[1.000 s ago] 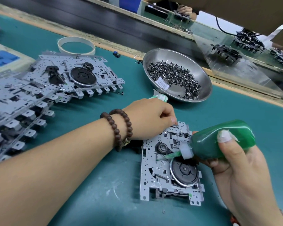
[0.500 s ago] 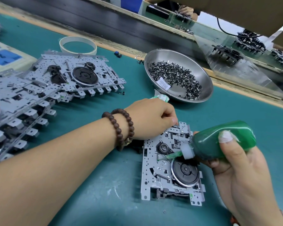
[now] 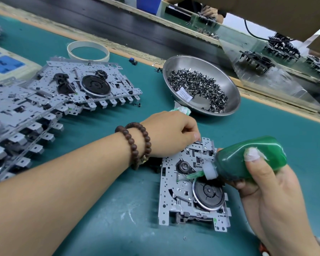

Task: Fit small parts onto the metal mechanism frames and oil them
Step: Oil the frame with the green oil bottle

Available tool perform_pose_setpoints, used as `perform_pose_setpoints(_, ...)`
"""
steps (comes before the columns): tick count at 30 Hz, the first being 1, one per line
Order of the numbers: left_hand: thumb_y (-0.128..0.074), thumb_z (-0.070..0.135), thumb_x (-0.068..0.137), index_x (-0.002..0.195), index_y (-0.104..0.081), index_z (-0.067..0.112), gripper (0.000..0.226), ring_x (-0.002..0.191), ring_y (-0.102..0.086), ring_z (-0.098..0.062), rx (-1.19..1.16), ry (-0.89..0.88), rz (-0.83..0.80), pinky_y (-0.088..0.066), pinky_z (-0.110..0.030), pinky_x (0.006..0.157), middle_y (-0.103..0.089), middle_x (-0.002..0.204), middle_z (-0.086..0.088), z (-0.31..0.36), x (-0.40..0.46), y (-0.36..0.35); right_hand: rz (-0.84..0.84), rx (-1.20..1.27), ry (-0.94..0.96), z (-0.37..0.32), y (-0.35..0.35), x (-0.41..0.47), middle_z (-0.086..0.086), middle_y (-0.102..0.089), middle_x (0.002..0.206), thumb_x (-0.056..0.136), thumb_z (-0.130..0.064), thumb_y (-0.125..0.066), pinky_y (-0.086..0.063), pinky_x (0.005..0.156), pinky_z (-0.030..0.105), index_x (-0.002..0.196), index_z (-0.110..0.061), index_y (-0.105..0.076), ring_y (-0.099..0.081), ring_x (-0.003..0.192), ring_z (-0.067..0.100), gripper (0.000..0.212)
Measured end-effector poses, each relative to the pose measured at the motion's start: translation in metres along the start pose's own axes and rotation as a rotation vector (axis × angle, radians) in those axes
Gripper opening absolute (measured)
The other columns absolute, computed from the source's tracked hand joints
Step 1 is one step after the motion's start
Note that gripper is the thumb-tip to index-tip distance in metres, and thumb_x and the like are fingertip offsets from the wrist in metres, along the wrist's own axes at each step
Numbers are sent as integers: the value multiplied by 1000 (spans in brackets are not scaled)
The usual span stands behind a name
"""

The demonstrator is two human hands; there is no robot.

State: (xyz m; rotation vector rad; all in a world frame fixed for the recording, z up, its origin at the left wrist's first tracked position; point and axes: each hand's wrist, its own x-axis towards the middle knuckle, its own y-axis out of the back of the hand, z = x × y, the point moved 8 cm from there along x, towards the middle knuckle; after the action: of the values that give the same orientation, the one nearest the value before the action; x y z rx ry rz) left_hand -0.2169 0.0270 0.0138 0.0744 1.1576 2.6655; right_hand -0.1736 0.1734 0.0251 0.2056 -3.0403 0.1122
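**Oil tip barely moves on the frame**

Since a second ago, little has shifted. The right hand (image 3: pixel 270 196) still grips the bottle (image 3: pixel 248 159), nozzle on the frame (image 3: pixel 190 189) at desk (image 3: pixel 118 218) centre. The left hand (image 3: pixel 170 133) pinches its 12 o'clock edge. Oiling continues.

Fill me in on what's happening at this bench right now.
A person is oiling a metal mechanism frame lying flat on the green mat. The right hand holds a green oil bottle tipped so that its nozzle points down at the frame beside the large black wheel. The left hand pinches the frame's far edge. A steel bowl of small parts sits behind, and more frames lie stacked to the left.
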Motion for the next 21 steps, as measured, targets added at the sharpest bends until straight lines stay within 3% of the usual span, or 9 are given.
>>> perform_pose_setpoints(4,-48,36,92,82,-60,33,17,65,-47,2,-1,0,3,-34,-11,62,-52,65,17,0,0,0,-13,-2,22,-2,-1,0,2,-67,72,50,-61,-80,-45,47,14,77,-23,-68,-60,61,12,48)
perform_pose_setpoints(8,-48,36,92,80,-59,33,17,65,-47,2,-1,1,7,-35,-15,61,-52,65,17,0,0,0,-23,-13,22,-2,-1,0,3,-66,73,51,-61,-80,-46,50,19,78,-22,-68,-60,63,15,49)
perform_pose_setpoints(17,-47,35,92,81,-60,33,17,66,-48,2,7,-8,17,-33,-11,61,-53,66,17,-1,1,0,-14,-11,22,0,1,1,5,-65,74,50,-60,-81,-43,47,17,78,-21,-67,-57,64,17,50)
perform_pose_setpoints(21,-47,35,92,80,-59,33,17,66,-48,2,17,-20,17,-35,-15,61,-53,66,17,0,1,0,1,-29,13,2,3,1,10,-63,76,49,-61,-81,-43,49,22,79,-18,-66,-53,68,30,54)
